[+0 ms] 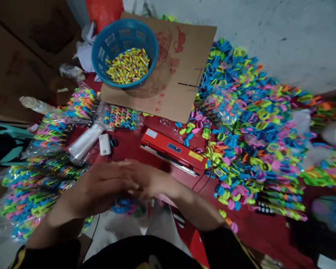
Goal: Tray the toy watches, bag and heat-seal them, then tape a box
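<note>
The left hand point(99, 186) and right hand point(154, 181) meet, fingers point(131, 182) apparently closed, though blur hides any grip, above a light, slippery plastic bag point(154, 209) of colourful links point(126, 207), best held by its slack plastic.

Straight ahead of the left hand point(98, 186) and right hand point(154, 179) — a red bag sealer point(170, 147), low but squarely in the way. Just left of it, a narrow strip of bare red surface point(128, 145) running up to a cardboard sheet point(184, 63). Farther right, a black cord point(205, 179) and a deep heap of colored plastic links point(254, 127) — to the left, packed plastic bags point(36, 194) crowding close.
</note>
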Available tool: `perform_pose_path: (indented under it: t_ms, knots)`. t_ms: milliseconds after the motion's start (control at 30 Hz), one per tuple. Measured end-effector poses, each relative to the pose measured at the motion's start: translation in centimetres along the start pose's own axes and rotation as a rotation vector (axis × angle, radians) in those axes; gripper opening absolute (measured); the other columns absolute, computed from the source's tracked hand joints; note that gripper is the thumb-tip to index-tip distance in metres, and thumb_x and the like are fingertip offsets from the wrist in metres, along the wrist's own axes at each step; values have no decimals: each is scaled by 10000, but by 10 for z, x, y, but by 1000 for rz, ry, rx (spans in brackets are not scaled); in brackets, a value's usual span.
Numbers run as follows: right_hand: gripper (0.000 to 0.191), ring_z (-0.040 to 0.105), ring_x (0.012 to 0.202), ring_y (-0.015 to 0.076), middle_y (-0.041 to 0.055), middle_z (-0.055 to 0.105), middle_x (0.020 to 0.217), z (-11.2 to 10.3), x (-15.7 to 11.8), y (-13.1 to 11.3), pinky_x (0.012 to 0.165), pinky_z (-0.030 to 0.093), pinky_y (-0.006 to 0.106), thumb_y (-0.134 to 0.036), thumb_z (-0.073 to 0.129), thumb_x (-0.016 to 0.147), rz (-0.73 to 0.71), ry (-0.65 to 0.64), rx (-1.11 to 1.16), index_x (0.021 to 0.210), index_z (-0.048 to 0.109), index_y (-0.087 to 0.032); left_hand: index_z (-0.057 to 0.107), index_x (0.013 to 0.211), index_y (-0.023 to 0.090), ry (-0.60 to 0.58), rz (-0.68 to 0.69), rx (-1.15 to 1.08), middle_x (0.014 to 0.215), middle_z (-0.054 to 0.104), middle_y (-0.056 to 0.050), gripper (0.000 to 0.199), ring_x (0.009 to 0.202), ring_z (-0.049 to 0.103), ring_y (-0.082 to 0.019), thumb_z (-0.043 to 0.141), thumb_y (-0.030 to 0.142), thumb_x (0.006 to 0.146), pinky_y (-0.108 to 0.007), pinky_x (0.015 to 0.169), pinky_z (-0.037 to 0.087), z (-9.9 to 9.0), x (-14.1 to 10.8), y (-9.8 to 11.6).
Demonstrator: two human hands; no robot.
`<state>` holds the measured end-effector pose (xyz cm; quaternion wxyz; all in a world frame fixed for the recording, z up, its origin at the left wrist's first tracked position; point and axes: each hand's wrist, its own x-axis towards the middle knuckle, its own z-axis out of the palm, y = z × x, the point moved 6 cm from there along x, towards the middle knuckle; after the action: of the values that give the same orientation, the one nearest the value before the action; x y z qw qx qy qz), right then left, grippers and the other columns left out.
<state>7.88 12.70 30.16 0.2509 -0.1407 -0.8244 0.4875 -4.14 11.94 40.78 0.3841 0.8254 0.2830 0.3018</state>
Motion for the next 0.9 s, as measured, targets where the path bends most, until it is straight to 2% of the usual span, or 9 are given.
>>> perform_pose_path:
  t_ms: [100,167,233,333,433,633,767,833,900]
  knots:
    - [481,633,1557,285,120,725,1610,41,-67,14,1373,477,514,-247,629,1094,272,222,155,1571,687,-221,763,1312,299,-26,-133,-163,1074,858,-49,274,975,846,-170,700,141,1096,-244,890,667,41,-11,-39]
    - [439,689,1483,280,129,742,1576,59,-120,29,1327,527,512,-368,524,1177,491,425,286,1545,717,-228,727,1361,270,-73,-304,-255,1225,826,-92,352,1127,818,-223,847,309,1032,-311,979,667,73,-21,-79]
    - [495,759,1359,285,107,823,1416,73,-168,46,1274,572,507,-565,489,1194,664,619,444,1408,813,-259,737,1338,264,-217,-453,-330,1305,801,-104,550,1205,780,-279,983,462,887,-373,1042,647,111,-30,-116]
    - [664,815,1201,338,94,881,1053,86,-223,78,1175,630,552,-845,606,1040,850,939,718,1157,895,-258,815,1193,264,-541,-577,-452,1154,817,-71,432,1029,768,-260,975,483,857,-334,908,612,169,-43,-153]
    - [719,835,1094,363,99,860,890,93,-257,110,1056,677,545,-920,764,841,944,1195,940,1020,891,-235,871,1061,253,-660,-550,-481,1084,794,-79,215,989,739,-251,876,418,923,-330,897,565,205,-41,-172]
    - [549,820,1054,320,106,881,955,90,-299,151,1040,662,472,-763,856,814,981,1401,909,902,853,-221,800,898,224,-576,-477,-245,1037,727,-101,163,1024,667,-267,671,280,981,-379,998,508,231,-20,-223]
    - [477,816,1045,309,72,883,942,93,-322,171,981,660,434,-701,875,820,1049,1473,871,899,843,-232,655,676,241,-403,-697,-96,860,628,-66,259,845,569,-250,831,333,842,-371,901,483,222,-20,-283]
    - [466,818,1032,305,65,871,900,94,-326,181,954,663,426,-705,876,823,1029,1455,916,869,825,-244,636,674,253,-336,-798,-101,791,601,-42,315,767,541,-234,867,397,832,-354,839,479,219,-26,-302]
    - [435,818,1011,297,53,855,853,92,-332,187,948,664,427,-685,884,833,1019,1526,891,829,803,-258,646,709,263,-244,-909,-171,725,606,-30,387,708,555,-234,861,540,873,-343,762,477,222,-36,-311]
